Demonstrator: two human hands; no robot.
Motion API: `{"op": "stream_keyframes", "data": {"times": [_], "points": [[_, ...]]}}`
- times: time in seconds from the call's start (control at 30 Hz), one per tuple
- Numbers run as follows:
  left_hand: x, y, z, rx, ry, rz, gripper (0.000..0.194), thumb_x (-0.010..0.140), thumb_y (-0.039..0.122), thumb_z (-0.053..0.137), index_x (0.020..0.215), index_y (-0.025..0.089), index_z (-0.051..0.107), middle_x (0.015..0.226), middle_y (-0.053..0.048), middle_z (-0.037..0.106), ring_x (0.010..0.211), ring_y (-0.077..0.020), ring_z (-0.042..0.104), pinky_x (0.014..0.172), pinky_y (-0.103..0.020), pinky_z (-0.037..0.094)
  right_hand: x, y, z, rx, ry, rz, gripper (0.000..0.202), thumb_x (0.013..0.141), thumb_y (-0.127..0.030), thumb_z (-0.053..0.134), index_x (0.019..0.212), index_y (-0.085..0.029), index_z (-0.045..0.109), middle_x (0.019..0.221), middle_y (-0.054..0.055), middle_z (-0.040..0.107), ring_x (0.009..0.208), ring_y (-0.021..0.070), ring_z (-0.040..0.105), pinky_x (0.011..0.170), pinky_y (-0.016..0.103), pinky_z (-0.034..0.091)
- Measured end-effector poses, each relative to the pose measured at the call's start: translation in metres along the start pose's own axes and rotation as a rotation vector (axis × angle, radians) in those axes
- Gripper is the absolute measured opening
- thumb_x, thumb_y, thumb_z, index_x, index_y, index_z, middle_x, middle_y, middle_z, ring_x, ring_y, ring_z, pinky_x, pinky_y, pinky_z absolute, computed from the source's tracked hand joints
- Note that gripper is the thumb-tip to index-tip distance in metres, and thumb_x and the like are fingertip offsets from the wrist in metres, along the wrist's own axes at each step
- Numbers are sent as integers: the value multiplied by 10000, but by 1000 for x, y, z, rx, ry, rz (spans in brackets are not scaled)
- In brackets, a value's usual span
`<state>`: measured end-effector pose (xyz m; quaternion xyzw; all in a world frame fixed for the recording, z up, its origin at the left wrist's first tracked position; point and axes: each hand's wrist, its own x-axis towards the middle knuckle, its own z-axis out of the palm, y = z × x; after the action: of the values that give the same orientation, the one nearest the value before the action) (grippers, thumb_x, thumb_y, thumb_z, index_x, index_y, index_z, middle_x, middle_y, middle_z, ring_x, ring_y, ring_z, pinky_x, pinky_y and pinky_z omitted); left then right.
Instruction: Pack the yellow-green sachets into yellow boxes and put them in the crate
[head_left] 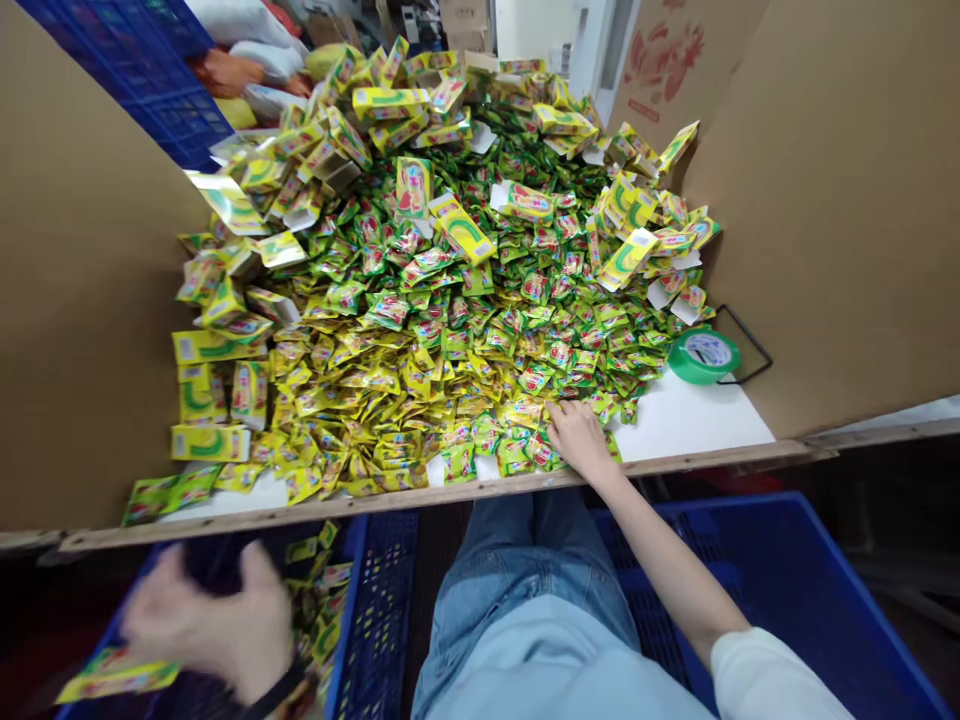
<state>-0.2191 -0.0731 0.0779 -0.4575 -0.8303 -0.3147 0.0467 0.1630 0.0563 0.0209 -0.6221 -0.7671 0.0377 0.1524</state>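
Observation:
My right hand (579,437) rests on the near edge of a heap of small green and yellow sachets (480,370). Its fingers are bent together at a small packet, partly hidden beneath them. My left hand (217,620), blurred by motion, hovers over the blue crate (349,620) at the lower left, thumb and fingers apart. Just below that hand is a yellow and green packet (120,680), which appears separate from the fingers. More packets lie inside this crate. Small yellow cartons (465,228) lie on the heap and along its back and sides.
Cardboard walls (840,220) flank the white tabletop (697,420), with a wooden strip (465,490) along its front edge. A green tape roll (702,355) sits at the right beside a black wire frame (754,345). Another blue crate (795,590) stands below right.

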Motion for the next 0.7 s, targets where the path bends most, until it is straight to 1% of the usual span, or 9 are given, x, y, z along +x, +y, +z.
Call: {"op": "stream_keyframes", "data": {"times": [0.03,0.07,0.13,0.2,0.27,0.4,0.53,0.63,0.7], "points": [[-5,16,16,-42,50,65,492,789,415,549,1246,234,532,1149,-97,598,1156,-381,488,1024,-622,341,2,-1,2,10,-3,-15,379,882,-152,493,1227,-103,639,1052,183,705,1014,290,593,912,408,417],[-11,37,36,-115,8,170,375,801,394,550,1114,200,620,1037,-100,630,1021,-332,557,954,-545,425,2,-2,3,42,12,-26,352,899,-155,472,1196,-114,656,1040,172,713,1003,280,601,912,404,410],[-25,87,78,-231,-245,389,258,869,325,486,982,199,680,977,-95,649,960,-275,572,907,-457,461,3,-1,4,149,89,-27,325,929,-172,442,1154,-144,674,1019,144,730,999,263,614,953,420,382],[-34,132,111,-183,-398,520,273,895,246,450,1015,201,692,1031,-115,639,985,-274,543,892,-432,462,3,3,4,299,192,-5,316,950,-198,425,1130,-179,683,992,114,745,982,244,632,997,440,354],[-37,159,129,-52,-478,603,333,883,168,440,1125,208,665,1133,-144,601,1001,-289,518,865,-436,459,3,5,3,483,290,38,290,950,-254,447,1079,-206,703,977,93,751,949,233,647,994,437,370],[-26,167,136,141,-572,733,374,852,109,459,1165,224,626,1224,-160,537,1047,-310,495,850,-448,438,3,6,2,941,413,258,281,882,-425,552,935,-199,710,888,61,732,858,217,639,832,357,470],[-12,159,132,141,-628,789,311,833,107,498,1097,213,624,1208,-140,562,1108,-318,487,894,-475,412,1,6,-1,1217,394,376,345,826,-522,585,860,-187,662,738,0,643,712,157,584,669,268,484],[-5,159,128,-21,-669,729,218,811,112,531,985,192,637,1126,-123,624,1103,-302,514,913,-466,414,-7,5,-7,1343,288,438,367,759,-554,652,872,-204,650,733,-18,603,591,129,531,510,244,471],[-2,162,124,-260,-705,629,166,828,167,544,968,181,633,1058,-102,658,1032,-262,568,896,-420,440,-14,2,-14,1435,183,475,375,723,-553,692,886,-218,647,760,-19,603,559,125,517,447,241,458]]}}
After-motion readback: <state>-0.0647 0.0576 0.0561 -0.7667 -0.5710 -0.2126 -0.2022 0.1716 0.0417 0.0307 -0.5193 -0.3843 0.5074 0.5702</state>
